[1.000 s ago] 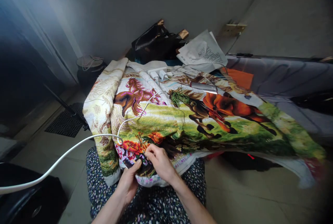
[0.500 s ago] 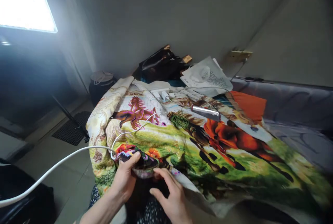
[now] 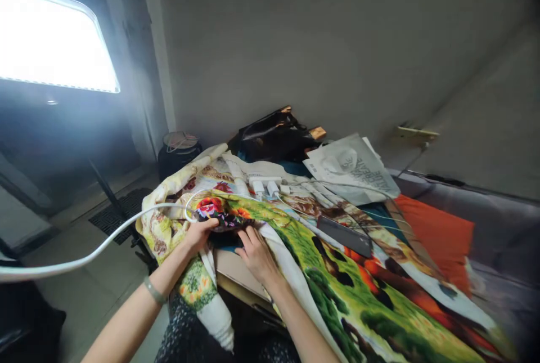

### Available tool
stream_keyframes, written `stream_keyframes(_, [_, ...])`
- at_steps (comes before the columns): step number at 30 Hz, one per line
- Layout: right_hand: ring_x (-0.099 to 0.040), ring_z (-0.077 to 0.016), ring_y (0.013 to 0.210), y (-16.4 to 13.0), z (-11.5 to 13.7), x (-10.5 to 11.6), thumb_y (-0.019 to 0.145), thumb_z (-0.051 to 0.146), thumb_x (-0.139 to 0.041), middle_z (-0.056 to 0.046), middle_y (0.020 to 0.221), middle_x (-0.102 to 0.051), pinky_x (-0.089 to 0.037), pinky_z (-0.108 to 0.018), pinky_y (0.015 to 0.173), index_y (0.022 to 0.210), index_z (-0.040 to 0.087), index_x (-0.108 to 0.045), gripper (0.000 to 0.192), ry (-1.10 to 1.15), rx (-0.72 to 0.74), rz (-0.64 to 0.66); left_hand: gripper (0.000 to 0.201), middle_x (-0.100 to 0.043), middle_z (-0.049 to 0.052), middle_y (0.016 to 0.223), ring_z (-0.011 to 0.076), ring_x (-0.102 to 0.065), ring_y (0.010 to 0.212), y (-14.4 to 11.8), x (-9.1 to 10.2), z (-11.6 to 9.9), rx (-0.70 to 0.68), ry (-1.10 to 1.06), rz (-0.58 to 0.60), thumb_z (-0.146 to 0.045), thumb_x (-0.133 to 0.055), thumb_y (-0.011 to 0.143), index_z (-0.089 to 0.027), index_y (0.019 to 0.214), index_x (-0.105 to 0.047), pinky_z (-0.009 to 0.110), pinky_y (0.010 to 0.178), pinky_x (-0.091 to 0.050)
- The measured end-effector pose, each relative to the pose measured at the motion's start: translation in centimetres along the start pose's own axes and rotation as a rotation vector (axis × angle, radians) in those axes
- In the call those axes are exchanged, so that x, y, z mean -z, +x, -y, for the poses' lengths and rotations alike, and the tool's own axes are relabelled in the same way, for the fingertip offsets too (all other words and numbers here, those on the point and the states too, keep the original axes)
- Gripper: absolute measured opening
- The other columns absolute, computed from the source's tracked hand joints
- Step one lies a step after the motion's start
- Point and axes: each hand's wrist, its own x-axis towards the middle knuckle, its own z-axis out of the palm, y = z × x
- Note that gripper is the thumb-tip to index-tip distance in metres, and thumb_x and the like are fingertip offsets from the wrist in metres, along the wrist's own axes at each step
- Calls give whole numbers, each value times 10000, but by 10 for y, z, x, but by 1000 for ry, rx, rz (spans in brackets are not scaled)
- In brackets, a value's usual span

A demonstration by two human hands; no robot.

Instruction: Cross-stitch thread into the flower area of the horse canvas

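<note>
My left hand (image 3: pixel 200 236) is closed on a dark piece of cloth with bright embroidered-looking flowers (image 3: pixel 228 219), its thumb lying on top near the left edge. At the cloth's lower right edge is my right hand (image 3: pixel 255 253); its fingers reach to the edge and the thumb stands apart from them. A white cable or tube (image 3: pixel 105 242) comes in from the left and loops beside the flowered cloth. Under and around both hands spreads a large cloth printed with horses and grass (image 3: pixel 304 245), rumpled, with one part hanging toward my lap.
A bright lamp panel (image 3: pixel 54 36) stands on the left. White plugs (image 3: pixel 265 187) and a dark phone (image 3: pixel 343 235) lie on the horse cloth. Behind are a black bag (image 3: pixel 274 138) and a grey-white printed bag (image 3: pixel 350 166). An orange piece (image 3: pixel 436 239) lies at right.
Both hands have moved forward with the flowered cloth. The horse cloth has bunched up away from me, baring the board edge beneath. The green thread tangle is now out of sight. The view has shifted.
</note>
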Motion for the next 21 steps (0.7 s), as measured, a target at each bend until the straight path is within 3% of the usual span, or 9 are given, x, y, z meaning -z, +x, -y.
stream_keyframes(3, [-542, -217, 791, -30, 16, 5, 902, 150, -481, -65, 804, -595, -463, -348, 704, 956, 161, -607, 138, 144, -22, -87, 539, -740, 86, 932, 271, -674, 877, -24, 16, 9, 45, 12, -45, -172, -774, 588, -148, 1106, -630, 434, 880, -483])
stream_keyframes(6, [-535, -169, 662, -35, 43, 26, 939, 234, -439, -32, 686, -583, -428, -282, 614, 827, 181, -625, 223, 379, -169, -130, 547, -733, 103, 972, 277, -663, 938, -48, 25, 6, 219, 3, -108, -200, -743, 652, -140, 1174, -591, 438, 908, -469])
stream_keyframes(10, [-435, -106, 442, -2, 74, 58, 926, 354, -460, 45, 477, -463, -346, -225, 462, 706, 185, -579, 302, 678, -499, -100, 579, -735, 94, 976, 283, -658, 963, -60, 25, -12, 327, -10, -164, -200, -749, 644, -160, 1195, -576, 414, 898, -480])
stream_keyframes(13, [-428, -91, 434, 35, 87, 66, 916, 374, -464, 53, 486, -488, -348, -204, 460, 712, 183, -538, 289, 832, -540, -102, 603, -735, 92, 970, 285, -672, 920, -58, 21, -26, 357, -3, -123, -203, -758, 637, -165, 1207, -565, 415, 866, -495])
stream_keyframes(17, [-533, -115, 664, 84, 81, 34, 908, 299, -458, -3, 716, -601, -426, -221, 653, 763, 170, -582, 231, 721, -339, -48, 595, -745, 91, 896, 288, -686, 856, -50, 26, -26, 356, 2, -95, -212, -780, 606, -143, 1164, -590, 418, 834, -505])
stream_keyframes(21, [-522, -117, 583, 112, 56, -30, 843, 266, -534, 18, 594, -582, -438, -215, 584, 666, 142, -636, 239, 735, -261, 252, 518, -749, 88, 831, 261, -694, 792, -42, 47, -7, 340, 21, -205, -217, -791, 581, -124, 1067, -636, 393, 805, -512])
